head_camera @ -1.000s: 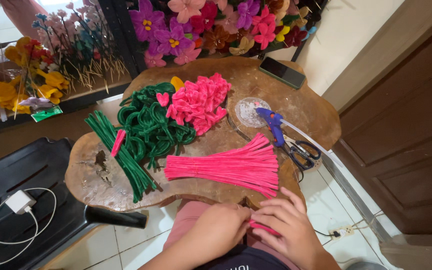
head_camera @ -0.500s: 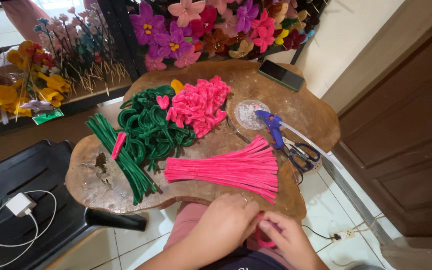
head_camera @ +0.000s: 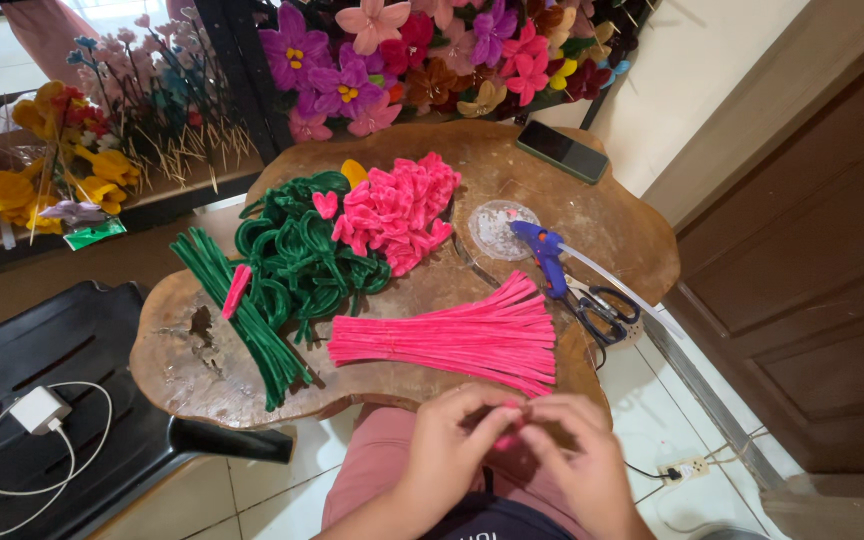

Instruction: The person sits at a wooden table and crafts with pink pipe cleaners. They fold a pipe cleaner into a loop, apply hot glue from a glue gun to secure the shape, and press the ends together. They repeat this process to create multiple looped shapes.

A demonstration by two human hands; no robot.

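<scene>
At the far left, a white charger with its cable (head_camera: pixel 37 415) was seen on a black plastic chair (head_camera: pixel 82 340). On the wooden slab table (head_camera: pixel 202 375), straight green pipe cleaners (head_camera: pixel 242 315) lay beside a heap of curled green ones (head_camera: pixel 302 250), and a pile of finished pink shapes (head_camera: pixel 397 210) was set next to them, which suggested much shaping had been done. A large fan of straight pink pipe cleaners (head_camera: pixel 452 340) was left unused. Below the table edge, a pink pipe cleaner piece (head_camera: pixel 505 430) was pinched between the left hand (head_camera: pixel 452 445) and the right hand (head_camera: pixel 577 455), both closed on it over the lap. Further right, a blue glue gun (head_camera: pixel 542 255) and scissors (head_camera: pixel 607 310) lay untouched.
</scene>
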